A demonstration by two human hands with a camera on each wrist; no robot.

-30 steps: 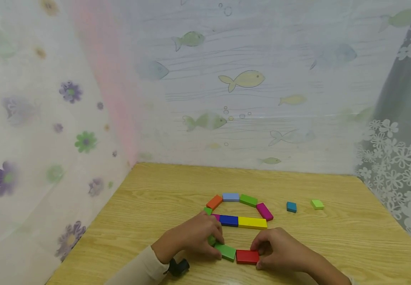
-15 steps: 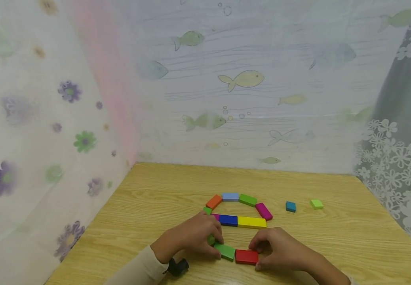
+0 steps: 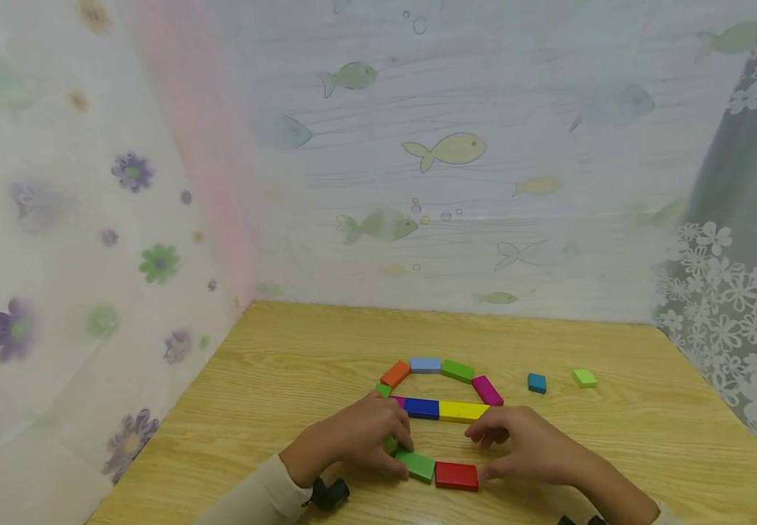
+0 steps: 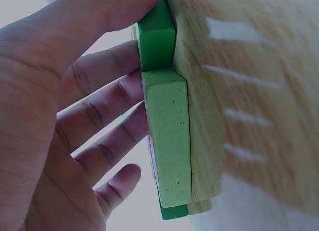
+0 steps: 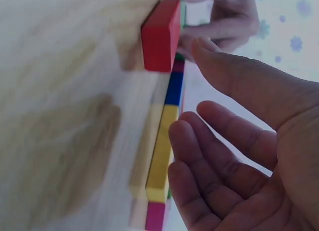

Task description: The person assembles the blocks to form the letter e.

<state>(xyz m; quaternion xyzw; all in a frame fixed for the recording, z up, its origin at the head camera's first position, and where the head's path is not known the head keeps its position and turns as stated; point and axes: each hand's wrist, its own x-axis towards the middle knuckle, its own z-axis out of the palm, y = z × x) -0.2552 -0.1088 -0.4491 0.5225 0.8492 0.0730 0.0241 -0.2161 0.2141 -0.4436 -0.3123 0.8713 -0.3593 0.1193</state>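
Colored wooden blocks form a loop with a bar across it. My left hand (image 3: 365, 434) lies over its left side. In the left wrist view, the thumb and fingers hold a green block (image 4: 158, 42) from both sides, and other fingers touch a light green block (image 4: 169, 141). The hand partly hides these in the head view. A red block (image 3: 456, 475) adjoins the front green block (image 3: 416, 466). My right hand (image 3: 529, 445) is just right of the red block, fingers apart and nothing held; its thumb tip is close to the block's end.
The crossbar includes a dark blue block (image 3: 421, 408) and a yellow block (image 3: 462, 411). A magenta block (image 3: 487, 391) ends the upper arc. Loose blue (image 3: 537, 383) and lime (image 3: 585, 378) blocks lie right on the wooden table (image 3: 313, 335). Patterned curtains (image 3: 365, 182) stand behind.
My right hand has let go of the red block, and its fingers have lifted up and away to the right. The red block and my left hand stay in place.
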